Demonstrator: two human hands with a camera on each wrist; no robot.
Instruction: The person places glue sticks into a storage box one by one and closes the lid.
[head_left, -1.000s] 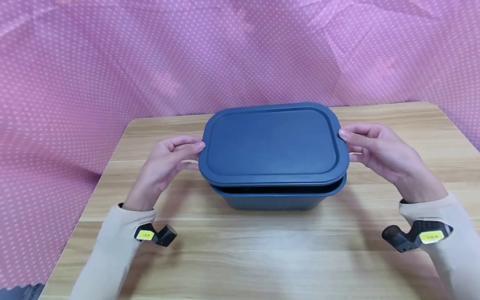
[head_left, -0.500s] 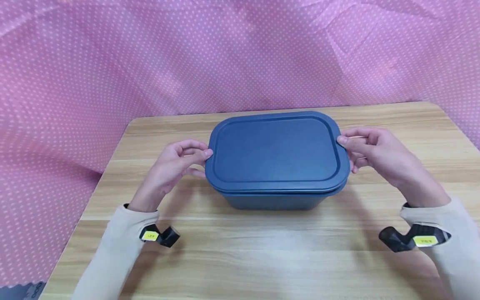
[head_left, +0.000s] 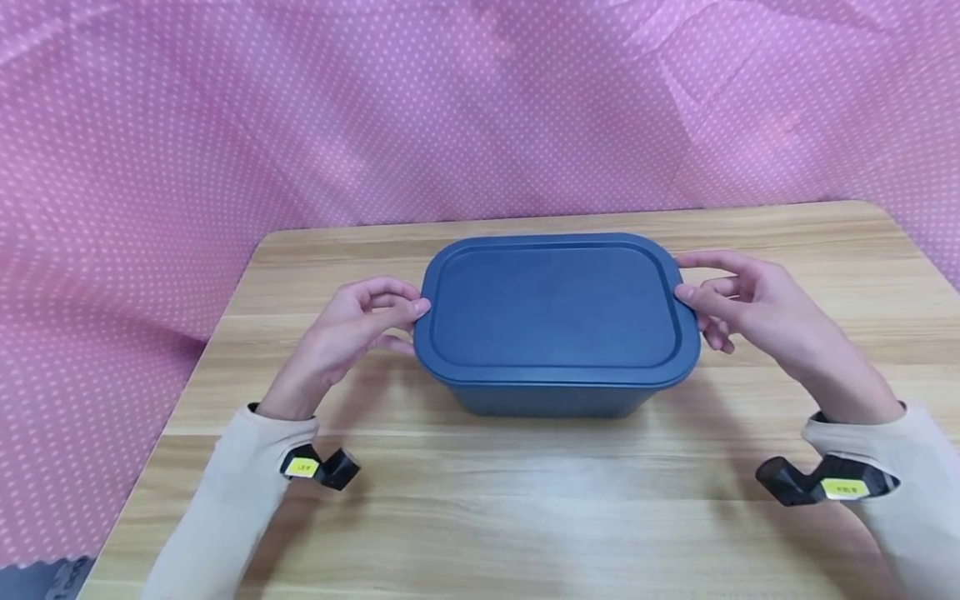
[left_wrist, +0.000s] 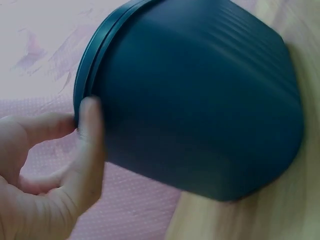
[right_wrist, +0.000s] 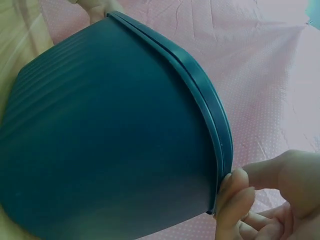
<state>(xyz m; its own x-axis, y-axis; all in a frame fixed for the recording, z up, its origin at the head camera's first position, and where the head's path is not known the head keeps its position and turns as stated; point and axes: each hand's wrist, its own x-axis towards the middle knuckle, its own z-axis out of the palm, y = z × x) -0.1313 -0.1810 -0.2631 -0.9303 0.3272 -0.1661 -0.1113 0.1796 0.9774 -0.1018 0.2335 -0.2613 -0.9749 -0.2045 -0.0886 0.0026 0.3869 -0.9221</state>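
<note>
In the head view, a dark blue rectangular lid (head_left: 555, 304) with rounded corners lies flat over a matching storage box (head_left: 555, 402) on the table. My left hand (head_left: 341, 329) pinches the lid's left edge, thumb on top and a finger below the rim. At the opposite end my right hand (head_left: 783, 325) pinches the lid's right edge in the same way. Both wrist views show the lid seated along the top of the box (left_wrist: 200, 105), its rim right against the box's rim. Whatever the box contains is hidden.
A light wood-grain table (head_left: 510, 517) carries the box near its far side. Behind and to the left hangs a pink dotted cloth (head_left: 420, 108). Each wrist wears a small black camera mount (head_left: 321, 468) that juts inward over the table.
The lid has come down and toward me onto the box, closing the dark gap at the front. Both hands have lowered with it, the left shifting slightly right.
</note>
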